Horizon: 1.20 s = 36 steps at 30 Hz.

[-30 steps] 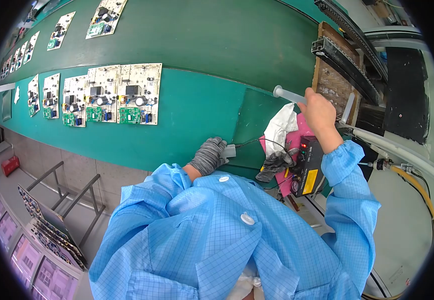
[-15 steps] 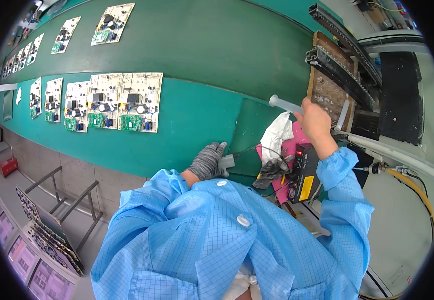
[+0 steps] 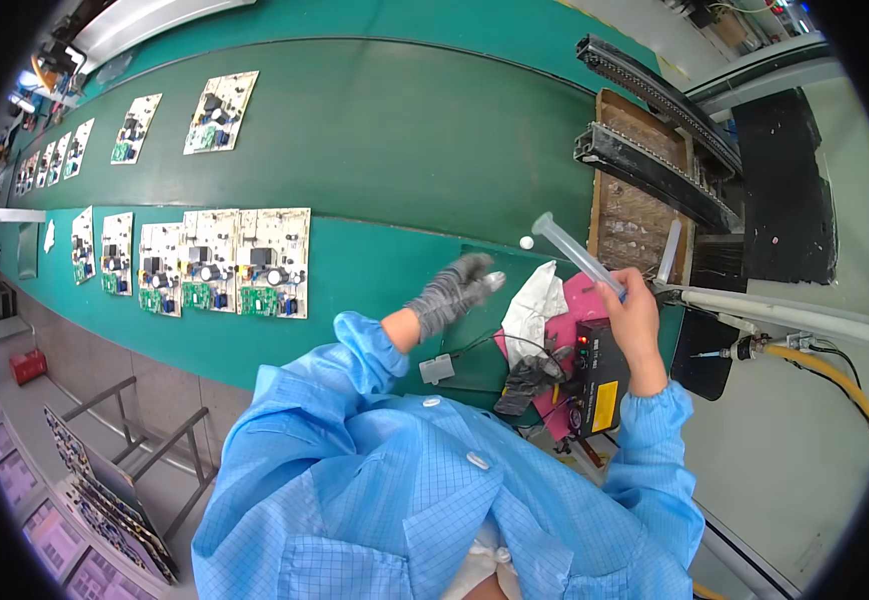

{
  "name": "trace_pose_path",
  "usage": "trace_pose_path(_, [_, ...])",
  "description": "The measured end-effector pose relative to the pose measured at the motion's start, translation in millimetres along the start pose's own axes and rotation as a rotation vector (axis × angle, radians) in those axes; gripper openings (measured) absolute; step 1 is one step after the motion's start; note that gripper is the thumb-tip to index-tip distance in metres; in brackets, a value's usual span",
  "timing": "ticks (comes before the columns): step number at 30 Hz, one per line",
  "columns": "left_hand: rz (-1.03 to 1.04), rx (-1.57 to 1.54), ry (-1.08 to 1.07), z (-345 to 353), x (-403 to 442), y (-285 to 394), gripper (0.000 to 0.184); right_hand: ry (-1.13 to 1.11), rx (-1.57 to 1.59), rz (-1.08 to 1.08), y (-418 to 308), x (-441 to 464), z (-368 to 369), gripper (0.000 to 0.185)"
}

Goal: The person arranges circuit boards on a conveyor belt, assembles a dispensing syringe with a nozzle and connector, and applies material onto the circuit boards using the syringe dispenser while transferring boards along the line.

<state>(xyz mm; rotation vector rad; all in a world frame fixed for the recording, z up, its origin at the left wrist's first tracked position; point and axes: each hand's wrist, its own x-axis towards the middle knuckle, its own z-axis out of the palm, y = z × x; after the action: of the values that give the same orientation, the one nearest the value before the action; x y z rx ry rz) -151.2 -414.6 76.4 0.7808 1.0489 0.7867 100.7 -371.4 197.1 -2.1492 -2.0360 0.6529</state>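
My right hand (image 3: pixel 636 315) is bare and closed around the lower end of a clear plastic syringe barrel (image 3: pixel 566 252), whose flanged end tilts up and left. Just left of that flange is a small white round piece (image 3: pixel 526 242) over the green surface. My left hand (image 3: pixel 452 295), in a grey striped glove, hovers over the mat, reaching toward the syringe but apart from it. Motion smears its fingers, and a whitish spot shows at one fingertip. A grey block with a cable (image 3: pixel 437 369) lies on the mat below this hand.
Beside my right forearm sits a black control box (image 3: pixel 599 370) with a red light. White cloth (image 3: pixel 532 310) and a dark glove (image 3: pixel 526 385) lie on pink material. Circuit boards (image 3: pixel 274 262) line the left side. Black rails (image 3: pixel 654 170) and a wooden tray (image 3: pixel 609 215) stand at right.
My left hand has left the grey block and moved up and right, toward the syringe. The right hand keeps hold of the barrel, now tilted more steeply. The white round piece has come into view.
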Motion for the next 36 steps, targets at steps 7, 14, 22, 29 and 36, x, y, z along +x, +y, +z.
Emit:
trace_pose_path(7, [-0.023,-0.863,-0.163,52.2,39.3,-13.8,0.038,-0.11,0.435,-0.339,-10.1,-49.3,79.9,0.043])
trace_pose_path(14, [0.035,-1.223,0.305,6.8,28.4,15.0,0.021,-0.351,0.829,-0.182,21.0,-17.9,93.6,0.04])
trace_pose_path(22, [0.094,-1.298,0.385,-13.4,24.2,24.2,0.018,-0.408,0.728,-0.204,24.6,-2.8,87.9,0.023])
trace_pose_path(29, [0.027,-1.374,0.452,-11.4,20.4,24.6,0.017,-0.366,0.425,-0.236,82.7,39.8,115.9,0.022])
trace_pose_path(36, [-0.031,-1.547,0.605,-6.6,21.1,36.6,0.02,0.1,0.046,-0.182,34.6,80.6,98.6,0.037])
